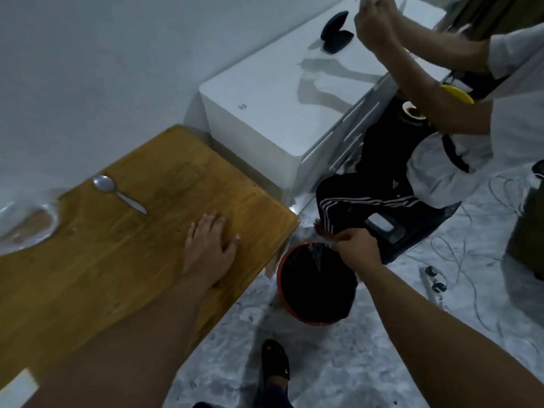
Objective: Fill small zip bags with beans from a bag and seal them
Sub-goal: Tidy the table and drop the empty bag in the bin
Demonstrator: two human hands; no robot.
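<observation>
A clear plastic bag lies crumpled at the far left edge of the wooden worktop. It is glossy and see-through with a brownish patch showing in it, but whether that is beans cannot be told. A metal spoon lies just to its right, apart from it. The left hand rests flat on the worktop near the right edge, fingers straight and spread, grasping nothing. The right hand is over the far rim of a red bucket lined with black plastic on the floor. Its fingers are curled, and I cannot tell whether they pinch anything.
</observation>
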